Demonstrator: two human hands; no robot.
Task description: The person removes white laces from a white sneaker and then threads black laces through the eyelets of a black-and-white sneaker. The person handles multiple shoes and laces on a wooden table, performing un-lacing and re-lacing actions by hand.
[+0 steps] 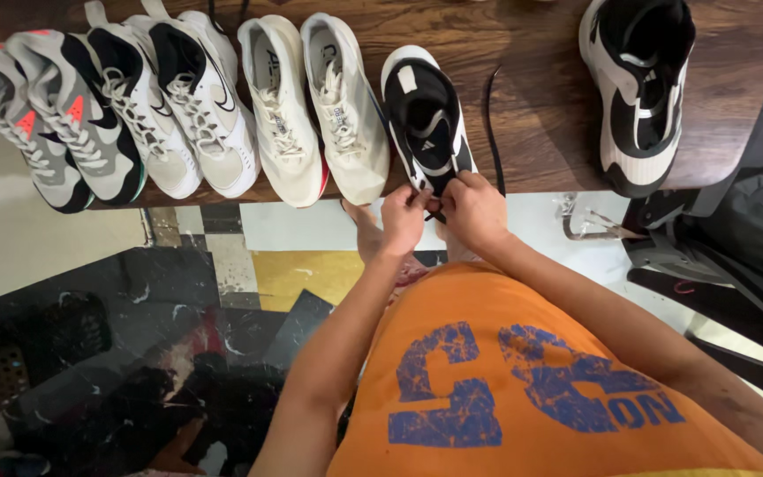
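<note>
A black and white sneaker (426,115) stands on the dark wooden table (532,106), its toe at the front edge. My left hand (404,219) and my right hand (472,208) meet at that toe, both pinching the shoe's black lace (494,124), which trails up the table beside the shoe. Its mate, a second black and white sneaker (639,88), stands apart at the right end of the table.
Left of the held shoe stand a cream pair (315,106), a white and black pair (178,102) and a grey pair with orange accents (55,124). Below the table are patterned floor tiles (306,274), a metal frame (589,225) and dark clutter.
</note>
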